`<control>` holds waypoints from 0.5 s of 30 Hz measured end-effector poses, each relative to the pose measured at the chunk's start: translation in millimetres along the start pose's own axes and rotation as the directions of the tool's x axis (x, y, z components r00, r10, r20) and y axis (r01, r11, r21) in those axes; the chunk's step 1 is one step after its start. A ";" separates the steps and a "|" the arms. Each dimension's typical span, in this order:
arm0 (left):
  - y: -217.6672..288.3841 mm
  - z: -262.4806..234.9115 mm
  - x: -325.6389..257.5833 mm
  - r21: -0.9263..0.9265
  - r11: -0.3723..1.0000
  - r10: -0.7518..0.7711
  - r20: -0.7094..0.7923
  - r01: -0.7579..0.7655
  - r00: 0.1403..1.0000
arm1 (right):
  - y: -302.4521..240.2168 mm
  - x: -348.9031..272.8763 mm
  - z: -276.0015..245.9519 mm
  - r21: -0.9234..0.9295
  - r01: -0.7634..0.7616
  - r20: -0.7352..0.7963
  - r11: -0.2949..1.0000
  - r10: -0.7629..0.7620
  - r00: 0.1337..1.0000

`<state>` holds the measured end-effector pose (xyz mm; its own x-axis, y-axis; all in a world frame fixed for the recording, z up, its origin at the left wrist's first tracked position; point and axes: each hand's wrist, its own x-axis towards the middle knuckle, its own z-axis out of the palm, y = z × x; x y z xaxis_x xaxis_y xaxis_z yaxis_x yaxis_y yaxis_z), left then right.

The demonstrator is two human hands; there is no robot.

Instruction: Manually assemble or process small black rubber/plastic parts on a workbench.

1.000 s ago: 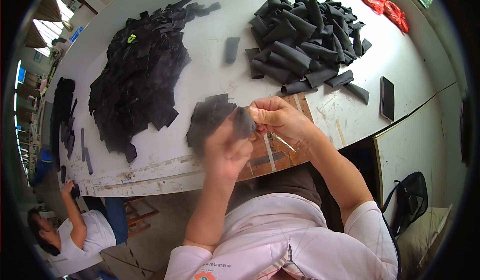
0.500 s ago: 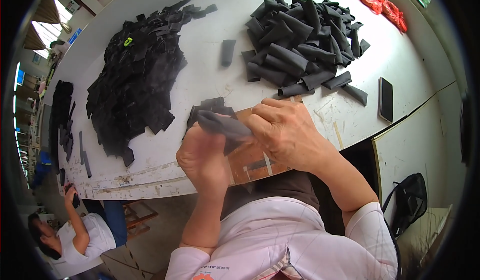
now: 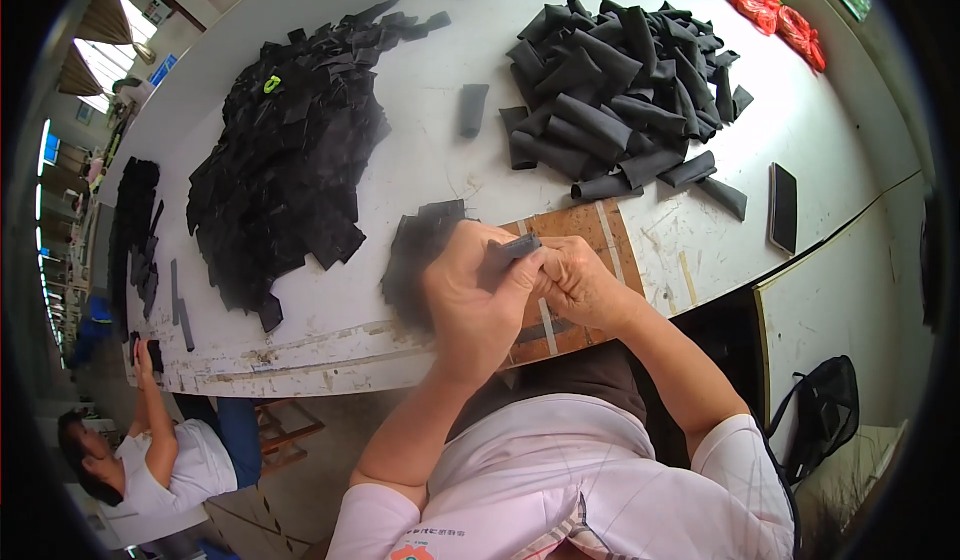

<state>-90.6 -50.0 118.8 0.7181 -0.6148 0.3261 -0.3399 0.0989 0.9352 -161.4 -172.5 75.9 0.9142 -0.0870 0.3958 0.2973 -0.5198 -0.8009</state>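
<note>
Above the near edge of the white surface (image 3: 420, 170), the left hand (image 3: 478, 300) and the right hand (image 3: 580, 282) meet, both pinching one small dark grey fabric strip (image 3: 508, 254) between closed fingers. Just beside the left hand lies a small stack of flat black pieces (image 3: 415, 250); under the hands sits a brown board (image 3: 585, 235). Judging by the narrow pinch, the strip could slip out and fall off the near edge, or land among the black pieces.

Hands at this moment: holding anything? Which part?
Both the left hand and right hand pinch one small black fabric piece, fingers closed around its lower end.
</note>
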 end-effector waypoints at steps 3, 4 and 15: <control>11.0 7.4 -0.3 -0.331 0.944 -0.004 -0.029 -0.006 1.000 | -3.7 4.0 -1.4 0.047 -0.028 0.003 0.998 0.028 1.000; 8.1 3.2 -1.1 -0.345 0.934 0.097 0.007 -0.088 0.995 | -4.5 2.4 -4.6 -0.009 -0.059 0.032 0.998 0.059 0.998; 13.7 -11.9 9.3 -0.218 0.964 0.158 0.013 -0.152 0.987 | -10.1 7.1 -3.6 -0.167 0.046 -0.073 0.985 -0.059 0.996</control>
<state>-81.3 -45.1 136.3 0.6473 -0.6014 0.4683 -0.3042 0.3595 0.8822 -158.8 -170.9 88.4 0.8724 -0.1179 0.4744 0.2894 -0.6576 -0.6955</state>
